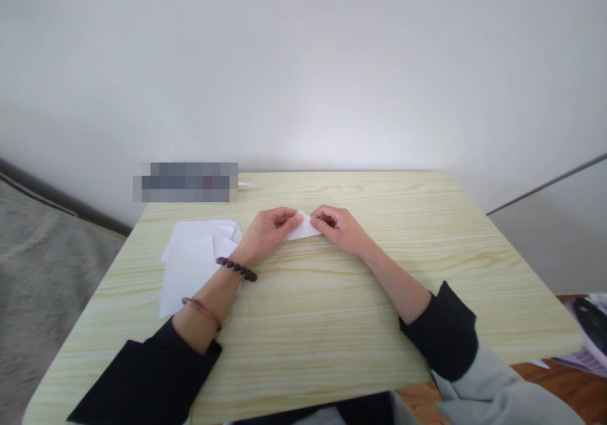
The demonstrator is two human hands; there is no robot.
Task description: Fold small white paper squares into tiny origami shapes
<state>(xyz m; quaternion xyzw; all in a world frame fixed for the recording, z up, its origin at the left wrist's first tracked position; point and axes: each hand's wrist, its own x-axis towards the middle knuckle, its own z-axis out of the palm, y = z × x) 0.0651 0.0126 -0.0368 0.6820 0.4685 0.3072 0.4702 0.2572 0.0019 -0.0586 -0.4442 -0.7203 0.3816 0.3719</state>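
A small folded piece of white paper (304,227) is held between my two hands over the middle of the table. My left hand (269,230) pinches its left side, thumb on top. From the other side, my right hand (342,227) grips the right edge between thumb and bent fingers. The paper's lower edge is straight and its top comes to a point; the fingers hide its ends. Beside my left forearm lie several loose white sheets (187,273), overlapping and partly covered by that arm.
The pale wood-grain table (322,330) stands against a white wall (332,71). At its far left corner is a blurred-out dark object (187,183), with a thin white item (247,186) beside it. A purple basket (585,355) stands low on the right.
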